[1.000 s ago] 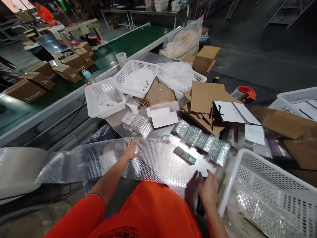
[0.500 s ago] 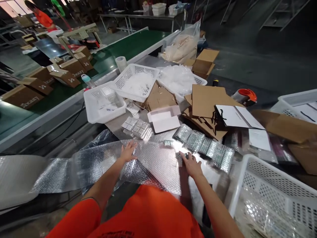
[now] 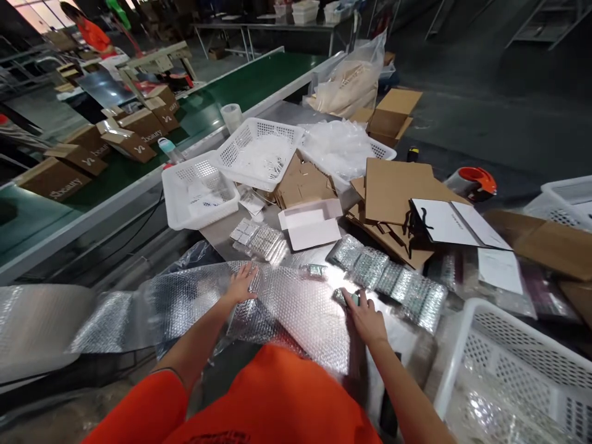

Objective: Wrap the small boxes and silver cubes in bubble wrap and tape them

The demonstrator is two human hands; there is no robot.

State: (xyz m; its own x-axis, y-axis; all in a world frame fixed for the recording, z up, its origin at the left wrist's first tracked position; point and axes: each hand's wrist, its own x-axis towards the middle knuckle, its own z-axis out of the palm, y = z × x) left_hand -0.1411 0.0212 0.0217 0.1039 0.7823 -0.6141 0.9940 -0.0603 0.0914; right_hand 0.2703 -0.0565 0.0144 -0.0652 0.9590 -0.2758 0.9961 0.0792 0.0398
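A long sheet of bubble wrap (image 3: 296, 296) lies across the near side of the metal table. My left hand (image 3: 243, 283) rests flat on it, fingers spread. At the sheet's right end, my right hand (image 3: 367, 317) has its thumb and fingers around a small greenish pack (image 3: 340, 297), partly hidden by the fingers. A similar small pack (image 3: 316, 270) lies on the far edge of the sheet. Beyond my right hand runs a row of bubble-wrapped packs (image 3: 388, 274). Several small silvery packs (image 3: 261, 239) sit together beyond my left hand.
An open white box (image 3: 312, 233) stands mid-table, with flattened cardboard (image 3: 393, 185) to its right. White baskets (image 3: 178, 213) line the far left. Another white basket (image 3: 467, 308) is at near right. Past the table runs a green conveyor (image 3: 259, 80) carrying brown cartons (image 3: 53, 179).
My right hand's fingers have drawn in around the small pack, whose green part now shows more clearly. The left hand stays on the bubble wrap. The view has shifted slightly.
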